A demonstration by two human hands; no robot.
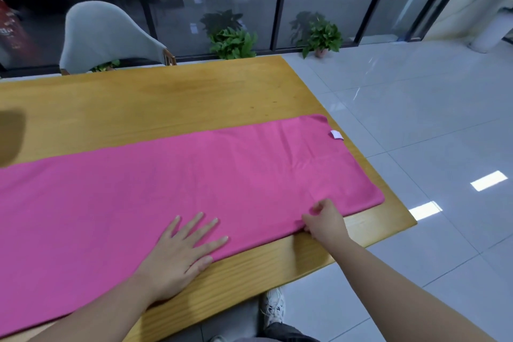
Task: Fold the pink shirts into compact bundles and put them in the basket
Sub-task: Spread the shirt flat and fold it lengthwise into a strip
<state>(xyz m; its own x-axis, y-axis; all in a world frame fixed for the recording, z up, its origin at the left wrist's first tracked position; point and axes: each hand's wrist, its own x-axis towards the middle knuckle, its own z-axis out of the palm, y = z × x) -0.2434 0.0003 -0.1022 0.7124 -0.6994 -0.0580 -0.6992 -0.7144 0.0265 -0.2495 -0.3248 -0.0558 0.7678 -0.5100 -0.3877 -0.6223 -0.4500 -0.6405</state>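
Note:
A pink shirt (172, 180) lies flat as a long folded strip across the wooden table (155, 103), from the left edge of the view to the table's right end. A small white label (336, 134) shows at its far right corner. My left hand (183, 250) presses flat on the shirt's near edge with fingers spread. My right hand (323, 221) pinches the shirt's near edge a little to the right, fingers curled round the fabric. No basket is in view.
A grey chair (105, 36) stands at the table's far side. Potted plants (233, 41) sit along the glass wall behind. A dark brown object (11, 136) shows at the left edge. Glossy tiled floor (416, 108) lies right of the table. My shoe (274, 305) is below the near edge.

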